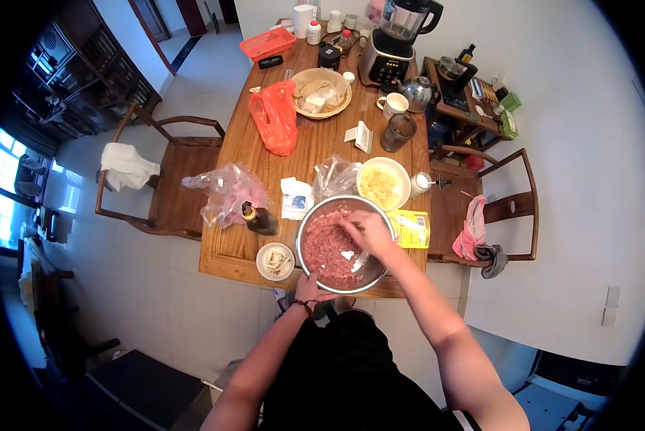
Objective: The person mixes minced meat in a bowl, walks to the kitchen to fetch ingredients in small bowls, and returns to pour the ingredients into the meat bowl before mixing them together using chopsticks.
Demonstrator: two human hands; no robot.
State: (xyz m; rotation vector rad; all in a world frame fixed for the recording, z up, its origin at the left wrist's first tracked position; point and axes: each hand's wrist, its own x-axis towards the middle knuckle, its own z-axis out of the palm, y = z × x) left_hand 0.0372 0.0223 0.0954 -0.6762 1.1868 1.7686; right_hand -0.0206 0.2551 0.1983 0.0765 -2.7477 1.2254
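My right hand (368,233) is bent down inside the bowl toward its 1 o'clock side, fingers curled at the meat; I cannot tell whether they pinch something or just rake through it. My left hand (310,289) grasps the metal bowl (373,273) at 7 o'clock, thumb at the rim and fingers underneath. The pink mince (322,248), which I take for raw meat, covers most of the bowl's floor, with white patches (347,255) just on the 6 o'clock side of centre. To work it evenly, I would sweep from 12 down through 6, fold those patches under, and scrape the wall around 4, where bare metal shows. The bowl sits right at the near edge of the table (225,262), so the left hold matters: I want it firm, pushing slightly toward 12 to answer each pull. Slow strokes below the rim should avoid spills. Farther out, elbow room looks tight: the small bowl (276,277) stands between 8 and 9, the dark bottle (261,220) between 9 and 10, the yellow packet (411,228) between 2 and 3, and the bowl of yellowish food (405,181) near 1. Swinging the metal bowl sideways could knock any of them, so I'd rather turn it in place.
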